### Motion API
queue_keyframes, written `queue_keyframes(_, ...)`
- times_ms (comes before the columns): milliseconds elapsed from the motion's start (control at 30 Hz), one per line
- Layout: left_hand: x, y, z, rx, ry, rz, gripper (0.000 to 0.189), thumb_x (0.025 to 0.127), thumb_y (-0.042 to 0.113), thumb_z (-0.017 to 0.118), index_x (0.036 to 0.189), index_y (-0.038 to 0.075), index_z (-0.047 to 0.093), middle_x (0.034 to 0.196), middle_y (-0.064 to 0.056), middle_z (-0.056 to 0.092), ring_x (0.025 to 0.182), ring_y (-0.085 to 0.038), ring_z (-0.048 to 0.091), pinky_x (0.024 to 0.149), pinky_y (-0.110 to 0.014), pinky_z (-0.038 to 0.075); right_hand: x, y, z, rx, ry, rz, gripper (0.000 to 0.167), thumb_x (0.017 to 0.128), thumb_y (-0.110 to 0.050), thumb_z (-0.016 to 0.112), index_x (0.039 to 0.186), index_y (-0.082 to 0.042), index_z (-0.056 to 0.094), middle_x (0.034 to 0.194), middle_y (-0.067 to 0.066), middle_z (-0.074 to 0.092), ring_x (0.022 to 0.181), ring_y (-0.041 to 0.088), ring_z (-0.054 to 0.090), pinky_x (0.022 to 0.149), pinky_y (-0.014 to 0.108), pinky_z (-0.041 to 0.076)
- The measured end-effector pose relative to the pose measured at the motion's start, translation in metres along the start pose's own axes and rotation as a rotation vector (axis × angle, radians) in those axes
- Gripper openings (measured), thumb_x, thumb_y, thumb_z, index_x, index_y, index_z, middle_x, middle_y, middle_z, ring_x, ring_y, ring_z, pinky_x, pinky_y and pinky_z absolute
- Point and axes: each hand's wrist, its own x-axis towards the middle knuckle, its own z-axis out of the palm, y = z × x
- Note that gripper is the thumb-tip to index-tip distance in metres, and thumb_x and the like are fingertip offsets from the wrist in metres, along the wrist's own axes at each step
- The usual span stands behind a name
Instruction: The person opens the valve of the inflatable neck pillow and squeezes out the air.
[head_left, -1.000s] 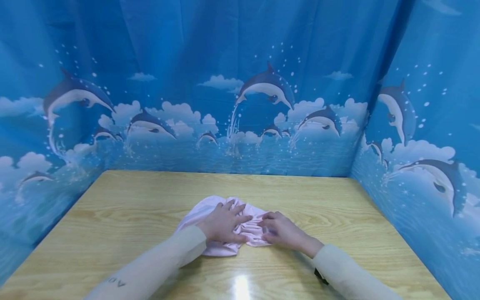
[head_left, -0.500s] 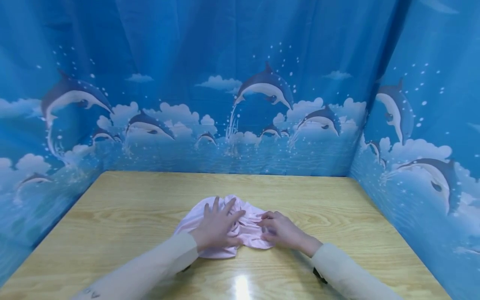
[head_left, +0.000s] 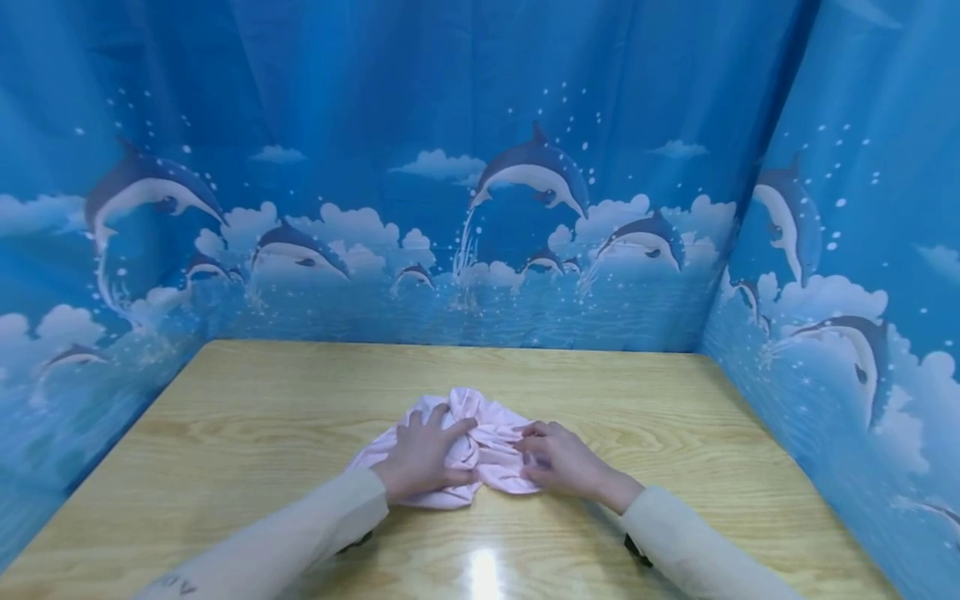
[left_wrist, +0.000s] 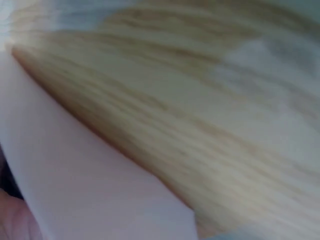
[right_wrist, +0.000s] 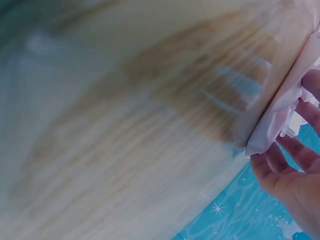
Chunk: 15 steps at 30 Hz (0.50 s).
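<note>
A crumpled pale pink cloth (head_left: 491,433) lies near the middle of the table; whether it is a garment I cannot tell. My left hand (head_left: 423,454) lies over its left part, fingers and thumb bent around a bunched fold. At the right end, my right hand (head_left: 566,462) pinches the cloth's edge between curled fingers and thumb. The right wrist view shows the fingers (right_wrist: 280,170) at the pink edge, beside a small whitish piece (right_wrist: 289,125) I cannot identify. In the left wrist view a smooth pale pink sheet of the cloth (left_wrist: 95,170) fills the lower left.
The wood-grain table (head_left: 285,383) extends around the cloth on every side. Blue curtains (head_left: 375,108) printed with dolphins hang behind the table and along its left and right sides. A bright light reflection (head_left: 483,575) shows near the front.
My left hand has slid left and a little toward me, first spreading its fingers, then drawing them in. The cloth's middle is more bunched. My right hand has stayed at the right edge.
</note>
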Motion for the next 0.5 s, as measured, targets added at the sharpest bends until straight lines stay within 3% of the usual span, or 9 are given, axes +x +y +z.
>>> queue_keyframes(500,-0.0007,-0.0042,0.0057,0.069,0.012,0.039,0.068,0.075,0.061,0.060,0.134,0.034,0.043,0.139,-0.017,0.036,0.124,-0.051,0.031,0.093,-0.067,0.032,0.0019,-0.0048,0.0040,-0.016,0.032,0.005,0.032,0.080,-0.022,0.068,0.109,-0.008,0.066,0.113,0.013,0.061,0.098,0.028,0.058,0.083,0.042,0.049)
